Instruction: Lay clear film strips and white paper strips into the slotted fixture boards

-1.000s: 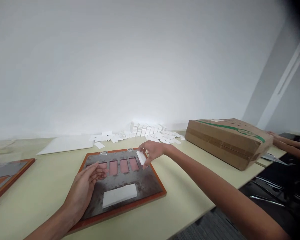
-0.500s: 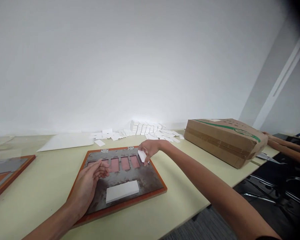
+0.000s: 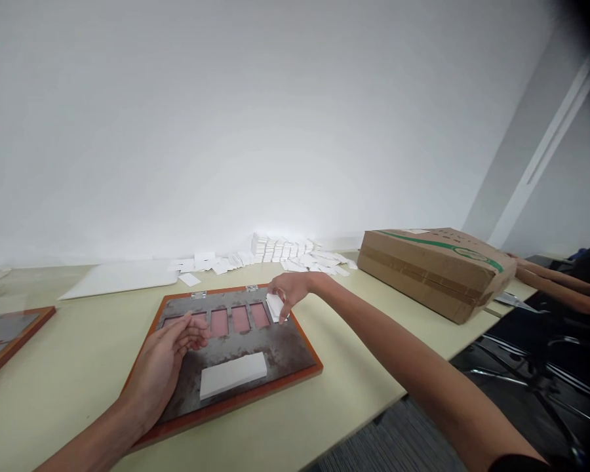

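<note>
My right hand (image 3: pixel 290 290) pinches a white card (image 3: pixel 275 307) at the right end of a row of pink rectangular windows (image 3: pixel 233 318). These windows are cut into a dark, mottled metal plate (image 3: pixel 255 347) in an orange wooden frame (image 3: pixel 240 400). My left hand (image 3: pixel 164 367) hovers with fingers apart over the plate's left side, holding nothing and partly hiding the leftmost window. A white rectangular block (image 3: pixel 233 375) lies on the plate's near part, closer to my left hand.
Loose white cards and stacked white pieces (image 3: pixel 275 252) lie along the wall behind a white board (image 3: pixel 120 277). A cardboard box (image 3: pixel 435 274) sits at the right, past it a co-worker's forearms (image 3: pixel 555 282). Another framed plate (image 3: pixel 10 334) is at the far left.
The whole view has drifted, so the plate and box sit further left. My right hand stays at the same window with the card; my left hand keeps its place over the plate.
</note>
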Tool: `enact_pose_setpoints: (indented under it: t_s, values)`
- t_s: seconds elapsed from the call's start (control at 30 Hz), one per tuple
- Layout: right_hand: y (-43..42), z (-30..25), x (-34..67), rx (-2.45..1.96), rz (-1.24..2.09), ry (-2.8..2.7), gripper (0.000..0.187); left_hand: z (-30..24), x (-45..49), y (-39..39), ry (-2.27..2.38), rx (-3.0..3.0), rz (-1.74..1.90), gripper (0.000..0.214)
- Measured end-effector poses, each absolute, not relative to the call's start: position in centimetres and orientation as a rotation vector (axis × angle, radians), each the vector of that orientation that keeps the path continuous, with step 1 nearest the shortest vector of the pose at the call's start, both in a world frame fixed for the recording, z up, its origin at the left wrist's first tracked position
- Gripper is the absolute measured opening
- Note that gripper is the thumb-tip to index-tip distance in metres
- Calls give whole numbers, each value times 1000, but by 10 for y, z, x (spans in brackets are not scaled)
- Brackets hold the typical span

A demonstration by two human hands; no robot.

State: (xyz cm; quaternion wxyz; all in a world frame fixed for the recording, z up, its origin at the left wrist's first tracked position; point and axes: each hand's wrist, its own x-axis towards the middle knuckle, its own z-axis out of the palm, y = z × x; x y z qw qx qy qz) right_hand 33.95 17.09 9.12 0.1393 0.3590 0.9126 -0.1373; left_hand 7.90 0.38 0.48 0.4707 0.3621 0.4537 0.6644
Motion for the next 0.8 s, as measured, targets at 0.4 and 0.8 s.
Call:
enact_pose_setpoints:
  t_s: [0.4, 0.8]
  values:
    - [168, 97, 348, 1089, -383, 2696, 97, 5, 80, 3, 1118, 902, 1618, 35]
    - [167, 96, 306, 978, -436, 2667, 79, 7, 80, 1, 1122, 940, 1600, 37]
